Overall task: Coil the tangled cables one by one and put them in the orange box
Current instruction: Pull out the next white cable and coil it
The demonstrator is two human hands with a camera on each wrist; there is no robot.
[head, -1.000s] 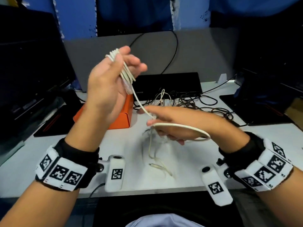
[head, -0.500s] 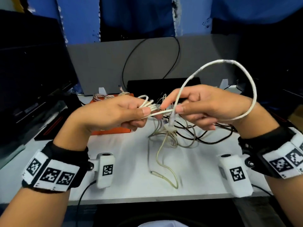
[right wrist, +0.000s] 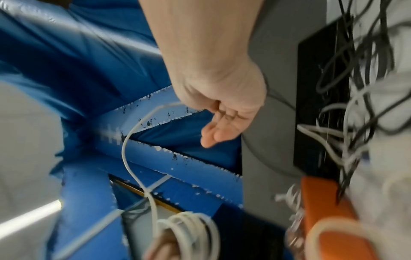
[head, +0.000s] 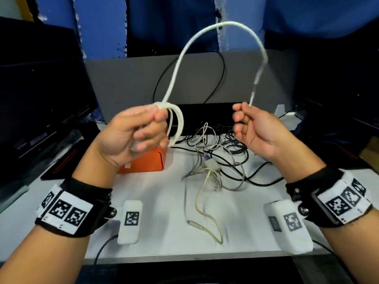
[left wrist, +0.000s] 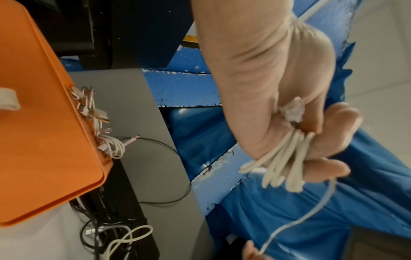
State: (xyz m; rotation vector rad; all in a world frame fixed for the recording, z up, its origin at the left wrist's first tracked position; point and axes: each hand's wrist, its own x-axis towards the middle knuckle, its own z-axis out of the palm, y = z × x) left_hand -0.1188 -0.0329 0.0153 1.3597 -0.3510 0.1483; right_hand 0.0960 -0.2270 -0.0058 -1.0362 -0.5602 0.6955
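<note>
The left hand [head: 131, 136] gripped the coiled white cable [head: 205, 33]; the right hand [head: 254, 128] pinched its free end. The orange box [head: 147, 162] sat at seven o'clock of the tangle [head: 217, 152].

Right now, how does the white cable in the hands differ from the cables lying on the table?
The white cable is lifted, partly looped in the left hand, its end at the right hand. The table cables lie tangled, untouched, black and pale mixed. Both remain outside the orange box.
</note>
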